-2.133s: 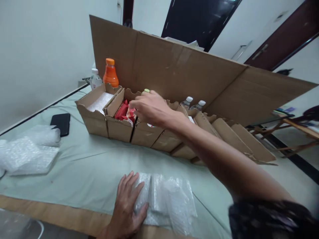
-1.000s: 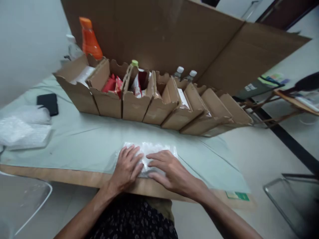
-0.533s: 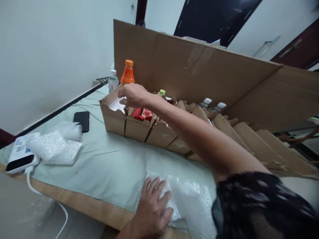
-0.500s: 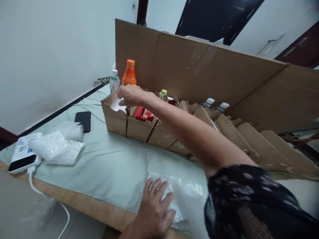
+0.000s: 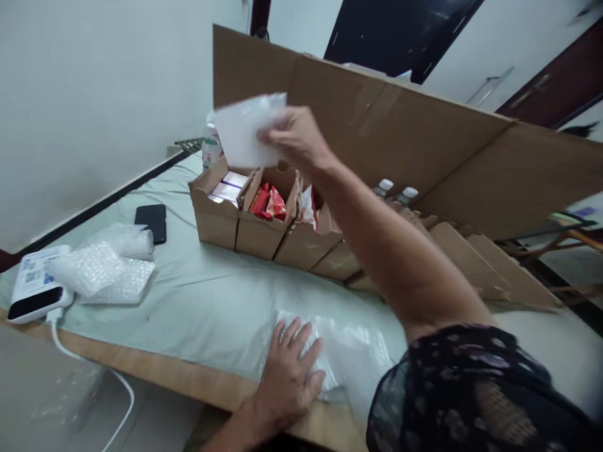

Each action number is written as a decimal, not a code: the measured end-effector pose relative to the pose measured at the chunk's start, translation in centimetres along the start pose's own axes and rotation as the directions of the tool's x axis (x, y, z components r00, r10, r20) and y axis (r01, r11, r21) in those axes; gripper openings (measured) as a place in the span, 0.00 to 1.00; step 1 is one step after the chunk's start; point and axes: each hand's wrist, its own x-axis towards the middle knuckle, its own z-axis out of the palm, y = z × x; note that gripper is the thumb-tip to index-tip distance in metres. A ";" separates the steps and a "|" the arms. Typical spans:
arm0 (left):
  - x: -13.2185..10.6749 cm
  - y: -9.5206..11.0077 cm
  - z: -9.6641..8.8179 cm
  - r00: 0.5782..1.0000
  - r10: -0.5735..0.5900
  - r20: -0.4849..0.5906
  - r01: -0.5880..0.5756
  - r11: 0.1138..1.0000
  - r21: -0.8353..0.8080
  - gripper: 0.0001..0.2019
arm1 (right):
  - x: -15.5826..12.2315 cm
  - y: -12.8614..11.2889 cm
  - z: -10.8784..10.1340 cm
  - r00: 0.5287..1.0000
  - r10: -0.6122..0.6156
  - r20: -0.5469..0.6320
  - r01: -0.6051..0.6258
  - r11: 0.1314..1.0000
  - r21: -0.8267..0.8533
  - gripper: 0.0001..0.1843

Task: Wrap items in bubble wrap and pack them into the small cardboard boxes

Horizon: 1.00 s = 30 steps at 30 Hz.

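Note:
My right hand (image 5: 296, 138) is raised above the row of cardboard boxes, pinching a flat white packet (image 5: 242, 132) by its right edge. The packet is blurred and its kind does not show. Below it, the leftmost cardboard box (image 5: 214, 220) holds several white cartons (image 5: 230, 188). Red snack packets (image 5: 268, 202) stand in the box beside it. On the front edge of the bed, my left hand (image 5: 294, 367) lies flat with fingers spread, pressing on a clear bubble wrap bag (image 5: 367, 345). Part of that bag is hidden by my right sleeve.
A tall cardboard panel (image 5: 424, 138) stands behind the boxes. Two capped bottles (image 5: 406, 196) show past my forearm. At the left lie a black phone (image 5: 151, 223), crumpled bubble wrap (image 5: 106, 270) and a white device (image 5: 40, 289) with a cable (image 5: 125, 389) hanging over the edge.
My right hand has lifted the white packet out of the leftmost box and moved up and right, uncovering the cartons there. My left hand stays on the bubble wrap bag.

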 end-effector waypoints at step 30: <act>0.3 0.2 -6.0 0.821 -0.560 0.110 0.510 0.807 0.299 0.44 | -46.9 5.8 -5.5 0.558 0.802 0.211 -0.758 0.597 -0.265 0.26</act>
